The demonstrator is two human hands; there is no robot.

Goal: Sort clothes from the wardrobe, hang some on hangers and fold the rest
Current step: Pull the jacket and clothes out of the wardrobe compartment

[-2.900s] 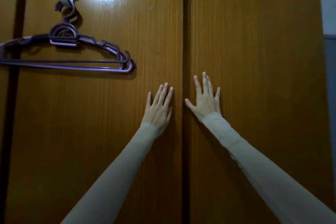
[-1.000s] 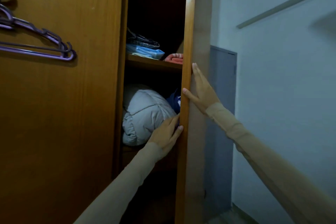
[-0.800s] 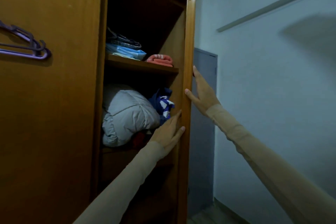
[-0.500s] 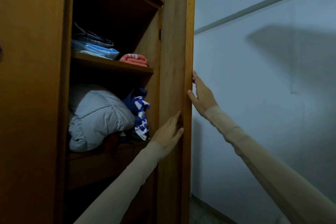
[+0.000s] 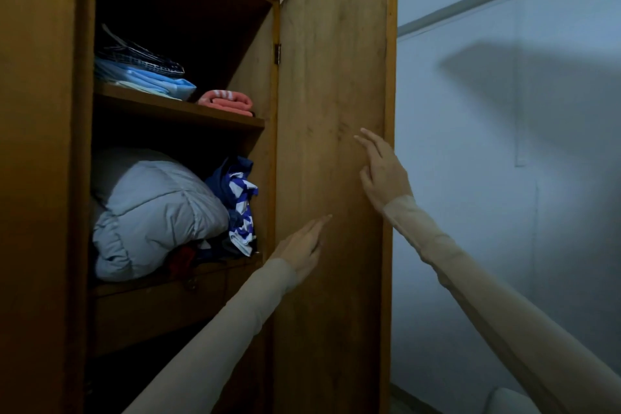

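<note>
The wardrobe's right door [image 5: 332, 84] stands swung wide, its inner face toward me. My left hand [image 5: 304, 247] reaches up with straight fingers near the door's inner face, holding nothing. My right hand [image 5: 381, 171] is higher, fingers extended at the door's free edge, also holding nothing. Inside, a puffy grey-blue padded jacket [image 5: 151, 208] fills the middle shelf beside a crumpled blue-and-white striped garment [image 5: 240, 202]. On the upper shelf [image 5: 174, 107] lie folded light-blue clothes [image 5: 144, 77] with a dark checked piece on top, and a folded pink towel [image 5: 226, 101].
The closed left wardrobe door [image 5: 37, 178] fills the left side. A drawer front [image 5: 161, 306] sits below the middle shelf. A pale wall [image 5: 504, 212] lies to the right, behind the open door.
The right door has swung from closed to wide open. Both hands moved off its edge; my view shifted right, so the purple hangers on the left door left the frame.
</note>
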